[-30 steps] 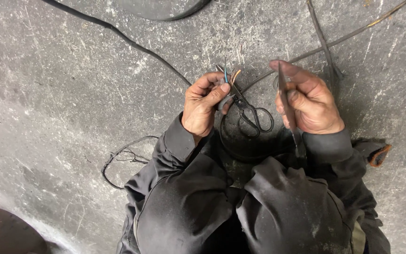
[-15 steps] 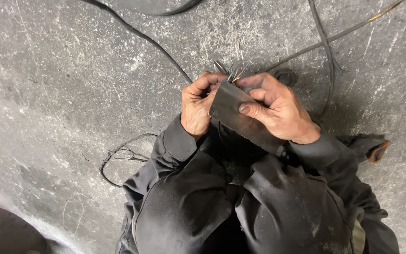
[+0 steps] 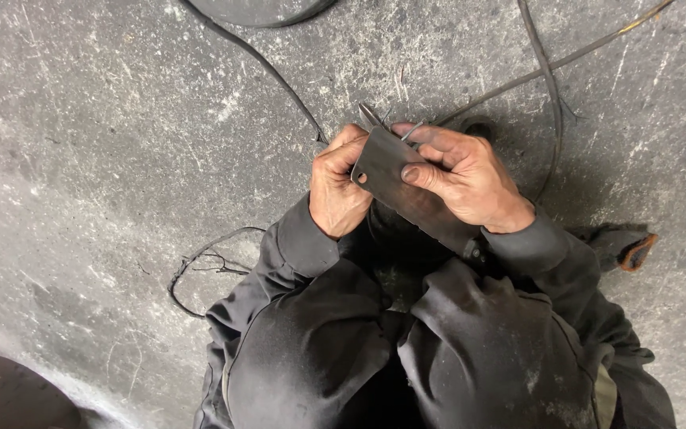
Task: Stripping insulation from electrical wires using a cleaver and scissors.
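the right hand (image 3: 470, 179) grips a flat dark blade (image 3: 406, 187) with thumb pressed on its face, the left hand (image 3: 339, 187) pinching wire ends (image 3: 375, 119) just behind it, above a grey concrete floor (image 3: 105, 143) strewn with cables (image 3: 263, 63).

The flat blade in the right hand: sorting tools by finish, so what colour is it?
Dull dark grey blade, seen from the head view.

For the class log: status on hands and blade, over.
Left hand grips wire ends. Right hand presses flat dark blade against them. Loose cables on concrete floor, none obstructing.
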